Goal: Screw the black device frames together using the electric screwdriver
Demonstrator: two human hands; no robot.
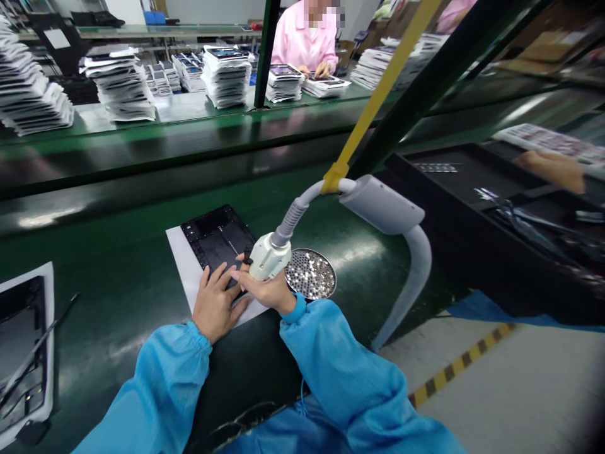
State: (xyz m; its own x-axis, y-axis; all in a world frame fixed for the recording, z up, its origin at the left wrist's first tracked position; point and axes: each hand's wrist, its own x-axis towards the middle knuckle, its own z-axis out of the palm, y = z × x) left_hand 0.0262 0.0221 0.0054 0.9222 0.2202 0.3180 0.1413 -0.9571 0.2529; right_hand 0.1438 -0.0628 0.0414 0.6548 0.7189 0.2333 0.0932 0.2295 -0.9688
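Observation:
A black panel [215,243] lies on a white sheet [186,265] on the green belt in front of me. My left hand [215,306] rests flat on the panel's near edge, fingers spread. My right hand [265,287] is wrapped round a white electric screwdriver [269,255], its tip down at the panel's near right corner. A grey hose runs from the screwdriver up to a grey hanging arm [382,205] on a yellow strap [373,104]. Both my sleeves are blue.
A round perforated dish of small screws [311,274] sits right of my right hand. Another panel on a white tray [23,353] lies at the left edge. Stacks of white trays [120,82] line the far bench, where a person in pink [307,41] works. A black bin [472,183] stands at the right.

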